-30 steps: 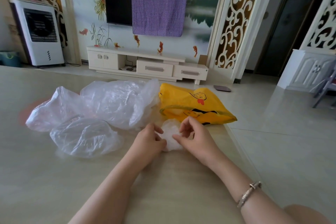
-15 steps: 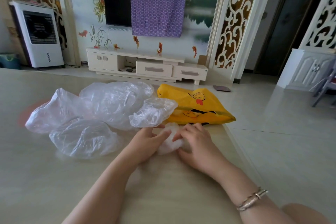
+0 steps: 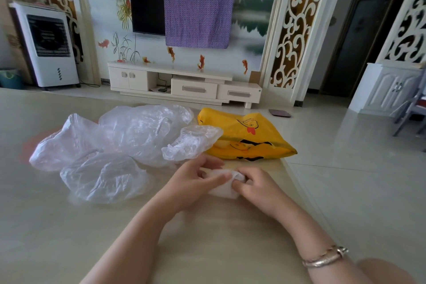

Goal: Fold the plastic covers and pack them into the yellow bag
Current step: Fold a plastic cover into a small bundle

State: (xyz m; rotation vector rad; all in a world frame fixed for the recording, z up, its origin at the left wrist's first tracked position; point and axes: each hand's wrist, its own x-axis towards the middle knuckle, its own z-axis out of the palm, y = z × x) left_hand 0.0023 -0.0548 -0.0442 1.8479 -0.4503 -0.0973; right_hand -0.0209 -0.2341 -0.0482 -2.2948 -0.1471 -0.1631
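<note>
Hands meet at the lower middle of the frame, over a small folded plastic cover (image 3: 224, 188) that lies on the beige table (image 3: 57, 237). The left hand (image 3: 196, 180) has its fingers curved around the left end of this white bundle, with the thumb laid along its top. The right hand (image 3: 255, 188) has its fingers bent down and pinches the right end of the same bundle. A silver bracelet (image 3: 326, 258) sits on the right wrist, at the lower right of the frame.

Just above the hands, in the middle of the frame, lies the yellow bag (image 3: 249, 136), flat on the table near its right edge, with a black and red drawing on it. A small crumpled clear cover (image 3: 191, 142) rests partly over the left end of the bag. To the left of it there is a loose pile of 3 bigger clear covers: 1 in the centre (image 3: 143, 131), 1 at the far left (image 3: 64, 143), and 1 nearer to the camera (image 3: 103, 175).

In the upper part of the frame a dark television (image 3: 146, 2) hangs on the wall, half hidden under a purple cloth (image 3: 198, 11). A white low cabinet (image 3: 184, 83) stands under it, and a white air cooler (image 3: 49, 46) stands at the upper left.
</note>
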